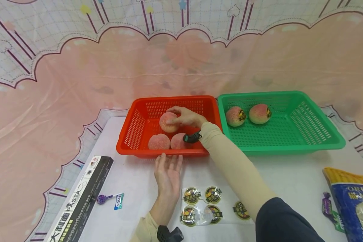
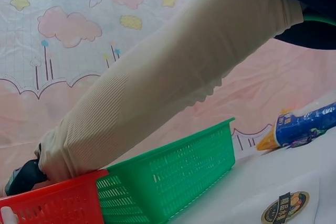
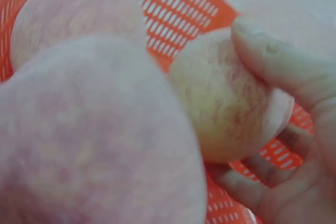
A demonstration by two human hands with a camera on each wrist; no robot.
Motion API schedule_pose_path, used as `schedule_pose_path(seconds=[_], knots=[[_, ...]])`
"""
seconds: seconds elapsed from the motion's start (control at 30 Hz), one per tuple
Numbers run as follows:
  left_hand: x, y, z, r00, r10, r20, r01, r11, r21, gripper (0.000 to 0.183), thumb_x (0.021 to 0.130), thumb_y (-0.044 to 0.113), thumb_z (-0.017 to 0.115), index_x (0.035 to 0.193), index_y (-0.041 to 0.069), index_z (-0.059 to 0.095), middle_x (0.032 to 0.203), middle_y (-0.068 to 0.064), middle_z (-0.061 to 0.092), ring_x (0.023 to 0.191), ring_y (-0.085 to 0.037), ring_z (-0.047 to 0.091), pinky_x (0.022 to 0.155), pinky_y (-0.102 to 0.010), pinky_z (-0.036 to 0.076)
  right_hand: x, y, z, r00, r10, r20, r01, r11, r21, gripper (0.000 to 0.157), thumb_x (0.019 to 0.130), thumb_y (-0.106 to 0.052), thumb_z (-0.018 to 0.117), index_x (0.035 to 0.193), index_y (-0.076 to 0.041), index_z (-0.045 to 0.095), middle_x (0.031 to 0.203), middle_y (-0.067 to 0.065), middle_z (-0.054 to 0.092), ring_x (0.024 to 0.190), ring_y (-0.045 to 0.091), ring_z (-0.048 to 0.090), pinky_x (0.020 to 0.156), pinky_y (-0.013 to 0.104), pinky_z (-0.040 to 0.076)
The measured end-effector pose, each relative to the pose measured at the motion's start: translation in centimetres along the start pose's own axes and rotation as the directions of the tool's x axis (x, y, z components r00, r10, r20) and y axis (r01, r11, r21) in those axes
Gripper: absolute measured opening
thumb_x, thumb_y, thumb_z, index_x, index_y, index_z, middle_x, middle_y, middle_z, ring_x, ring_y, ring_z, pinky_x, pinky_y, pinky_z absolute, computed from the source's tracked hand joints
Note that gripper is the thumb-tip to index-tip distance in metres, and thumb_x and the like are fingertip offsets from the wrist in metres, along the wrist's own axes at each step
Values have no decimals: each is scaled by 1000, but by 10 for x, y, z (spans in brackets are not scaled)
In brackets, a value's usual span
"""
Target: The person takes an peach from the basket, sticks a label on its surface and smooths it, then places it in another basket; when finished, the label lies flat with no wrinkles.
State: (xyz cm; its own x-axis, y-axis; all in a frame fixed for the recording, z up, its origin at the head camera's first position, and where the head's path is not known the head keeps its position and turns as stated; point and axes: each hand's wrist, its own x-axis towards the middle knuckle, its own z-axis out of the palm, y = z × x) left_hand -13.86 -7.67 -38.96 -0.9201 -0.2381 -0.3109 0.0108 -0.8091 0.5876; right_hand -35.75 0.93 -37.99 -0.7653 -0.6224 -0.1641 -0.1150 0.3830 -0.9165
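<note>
Right hand (image 1: pixel 187 117) grips a peach (image 1: pixel 166 123) inside the red basket (image 1: pixel 139 152); left hand (image 1: pixel 168 178), fingers extended, touches it at six o'clock!

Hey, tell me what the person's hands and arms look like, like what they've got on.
The left hand and right hand are gloveless. The right sleeve is beige, finely ribbed near the wrist, emerging from a dark navy outer sleeve. The left cuff is beige too. A small black device sits at the right wrist, another at the left.

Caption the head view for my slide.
Right hand grips a peach in the red basket; two stickered peaches lie in the green basket.
</note>
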Motion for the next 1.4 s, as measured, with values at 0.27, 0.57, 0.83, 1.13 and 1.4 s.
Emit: schedule_pose_path(seconds=[0.27,0.57,0.83,1.13,1.4], knots=[[-1,0,-1,1000,1,26,-1,1000,-6,30,91,28,47,114,16,33,127,-10,35,114,-25,47,92,-36,45,-11,-14,-5,997,-69,33,62,981,186,54,73,-39,69,120,-27,45,123,-4,46,110,20,47,81,38,51],[-1,0,-1,999,2,38,-1,1000,-12,31,91,26,45,116,13,32,121,-8,38,117,-27,45,92,-36,45,-28,-18,-11,993,-107,47,90,958,271,47,81,-32,62,122,-23,41,123,2,44,105,24,49,81,39,50],[0,0,-2,999,10,37,-9,1000,-24,24,91,25,46,110,14,34,118,-8,39,116,-28,45,93,-37,45,-41,-20,-16,990,-140,-6,139,969,206,47,82,-35,60,123,-24,40,117,4,48,99,24,51,77,34,50],[2,-1,-2,999,36,29,-36,999,-2,11,91,16,47,95,14,38,110,-6,41,105,-25,49,91,-38,46,-67,-28,-20,993,-118,-3,116,973,198,47,87,-28,55,130,-21,38,123,2,47,105,22,50,85,35,47],[3,-1,-1,999,45,23,-44,999,-23,9,90,10,48,93,13,40,104,-5,43,98,-22,51,91,-38,46,-101,-46,-18,987,-155,-33,159,975,155,46,87,-24,55,130,-18,39,125,2,47,109,20,48,86,35,47]])
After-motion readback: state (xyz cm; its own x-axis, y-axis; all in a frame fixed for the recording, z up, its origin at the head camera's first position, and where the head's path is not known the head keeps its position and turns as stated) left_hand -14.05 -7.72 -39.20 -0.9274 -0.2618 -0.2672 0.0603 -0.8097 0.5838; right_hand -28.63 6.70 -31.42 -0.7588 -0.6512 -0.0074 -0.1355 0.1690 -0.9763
